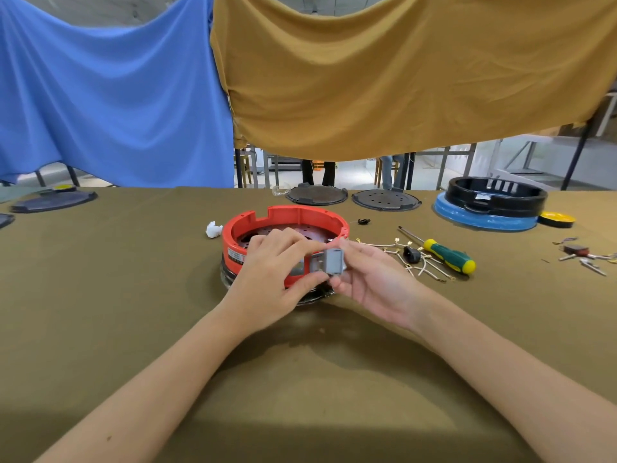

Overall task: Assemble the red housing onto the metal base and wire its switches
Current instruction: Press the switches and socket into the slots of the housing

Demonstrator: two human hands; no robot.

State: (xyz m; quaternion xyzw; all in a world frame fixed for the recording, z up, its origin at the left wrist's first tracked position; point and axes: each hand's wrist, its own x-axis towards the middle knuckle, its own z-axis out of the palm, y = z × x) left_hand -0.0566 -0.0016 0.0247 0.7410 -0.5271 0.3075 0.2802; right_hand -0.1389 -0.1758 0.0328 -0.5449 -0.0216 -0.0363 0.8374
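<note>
At mid worktop, just near of red housing: small grey switch held above housing's near rim. Left hand fingers curled, pinching switch's left edge, thumb below, forefinger above. Right hand pinches switch's right side between thumb and fingertips, palm up. Housing sits on dark metal base, perforated plate inside. Right of housing: loose wires with terminals, black plug, green-yellow screwdriver. Far right: black ring on blue ring.

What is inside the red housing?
Inside the red housing a dark perforated metal plate shows. The left hand covers its near part, so any wiring there is hidden.
</note>
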